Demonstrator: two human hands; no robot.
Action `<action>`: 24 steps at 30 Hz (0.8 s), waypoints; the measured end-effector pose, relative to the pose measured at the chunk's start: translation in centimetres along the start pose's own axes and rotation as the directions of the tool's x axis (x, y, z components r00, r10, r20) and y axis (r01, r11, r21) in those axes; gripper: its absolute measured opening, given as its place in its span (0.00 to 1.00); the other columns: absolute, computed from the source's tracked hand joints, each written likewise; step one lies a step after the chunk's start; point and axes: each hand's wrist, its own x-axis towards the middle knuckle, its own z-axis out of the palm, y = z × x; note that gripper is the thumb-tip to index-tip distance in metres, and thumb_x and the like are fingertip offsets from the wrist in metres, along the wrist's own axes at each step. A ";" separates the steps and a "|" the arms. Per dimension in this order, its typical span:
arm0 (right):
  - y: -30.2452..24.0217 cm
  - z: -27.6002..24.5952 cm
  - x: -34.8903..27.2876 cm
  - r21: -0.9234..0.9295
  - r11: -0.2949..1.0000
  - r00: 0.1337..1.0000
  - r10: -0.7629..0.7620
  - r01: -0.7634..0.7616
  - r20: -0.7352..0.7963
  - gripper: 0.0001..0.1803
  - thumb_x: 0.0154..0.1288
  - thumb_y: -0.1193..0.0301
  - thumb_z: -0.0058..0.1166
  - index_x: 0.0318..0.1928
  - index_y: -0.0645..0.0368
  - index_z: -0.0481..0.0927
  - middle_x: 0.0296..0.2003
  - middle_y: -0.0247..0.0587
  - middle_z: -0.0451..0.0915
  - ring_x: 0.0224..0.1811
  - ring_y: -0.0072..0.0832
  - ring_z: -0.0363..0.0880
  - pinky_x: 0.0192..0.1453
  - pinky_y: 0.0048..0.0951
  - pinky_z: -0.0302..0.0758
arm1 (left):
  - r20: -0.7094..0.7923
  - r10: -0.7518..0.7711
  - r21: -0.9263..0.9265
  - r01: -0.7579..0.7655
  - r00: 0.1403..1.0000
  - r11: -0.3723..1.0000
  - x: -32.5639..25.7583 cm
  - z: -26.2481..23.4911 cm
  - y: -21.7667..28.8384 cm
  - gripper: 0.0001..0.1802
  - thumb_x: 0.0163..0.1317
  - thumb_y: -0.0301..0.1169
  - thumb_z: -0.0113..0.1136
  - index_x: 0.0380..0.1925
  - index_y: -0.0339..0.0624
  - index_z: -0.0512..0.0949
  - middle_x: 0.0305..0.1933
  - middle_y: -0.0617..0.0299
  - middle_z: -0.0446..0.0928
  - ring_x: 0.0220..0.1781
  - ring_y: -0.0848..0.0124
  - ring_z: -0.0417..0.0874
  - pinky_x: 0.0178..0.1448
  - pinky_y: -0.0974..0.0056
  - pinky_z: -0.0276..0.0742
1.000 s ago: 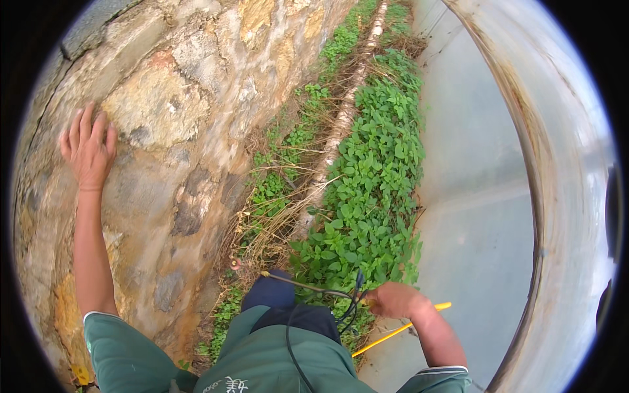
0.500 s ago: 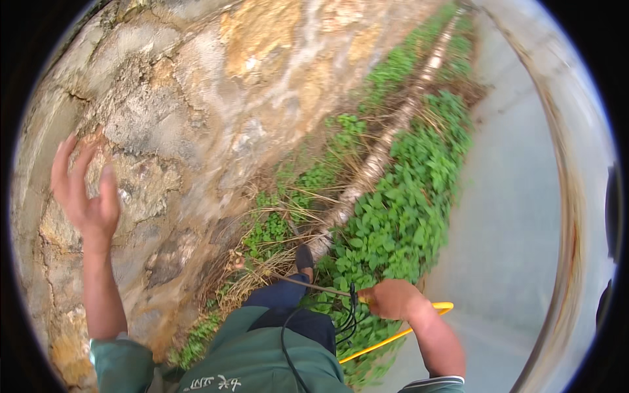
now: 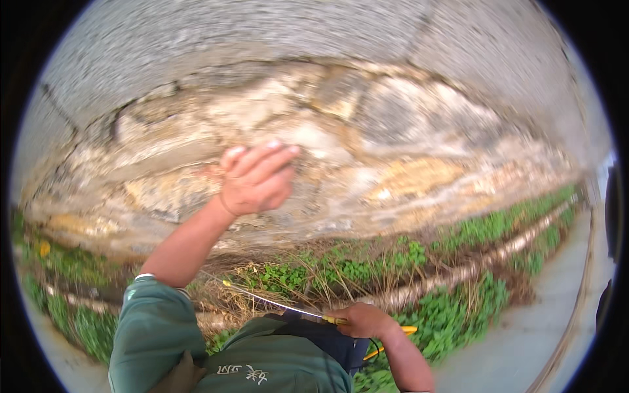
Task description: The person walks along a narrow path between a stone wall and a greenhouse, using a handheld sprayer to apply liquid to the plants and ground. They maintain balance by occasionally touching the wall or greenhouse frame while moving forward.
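1. Yellow handle (image 3: 336,320), low and just right of centre: we see the person's right hand (image 3: 362,320) wrapped around it, its fingers closed in a grip.
2. Higher up and to the left, we find the left hand (image 3: 260,181) raised in front of the wall, its fingers stretched out and a little apart, gripping nothing that we can see. It is blurred, and we cannot tell whether it touches the stone.
3. From the handle, we follow a thin rod (image 3: 275,304) that slants up and leftward to a small yellow tip (image 3: 227,283), near the left forearm (image 3: 187,247).
4. Just below and to the right of the right hand, we notice a yellow bar (image 3: 407,330), partly hidden.
5. Nearest us is the person's green shirt (image 3: 295,360), with white lettering, above dark trousers (image 3: 321,336).
6. Beyond the hands, we see a rough stone wall (image 3: 419,177) in tan, ochre and grey, under a blurred grey surface (image 3: 262,29).
7. Along its foot, we make out dry stalks (image 3: 347,286), leafy green plants (image 3: 458,321) and a long pale pipe (image 3: 458,277); at right lies a smooth grey sheet (image 3: 553,288).
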 end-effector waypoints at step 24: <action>1.4 -5.4 28.9 -0.414 0.613 0.681 -0.732 0.673 0.023 0.24 0.62 0.68 0.59 0.57 0.62 0.72 0.45 0.59 0.80 0.46 0.56 0.79 0.50 0.49 0.77 | -0.005 -1.000 0.444 0.896 -0.007 -0.009 -14.7 -14.9 31.0 0.11 0.53 0.32 0.62 0.37 0.46 0.79 0.56 0.52 0.75 0.62 0.52 0.72 0.68 0.44 0.62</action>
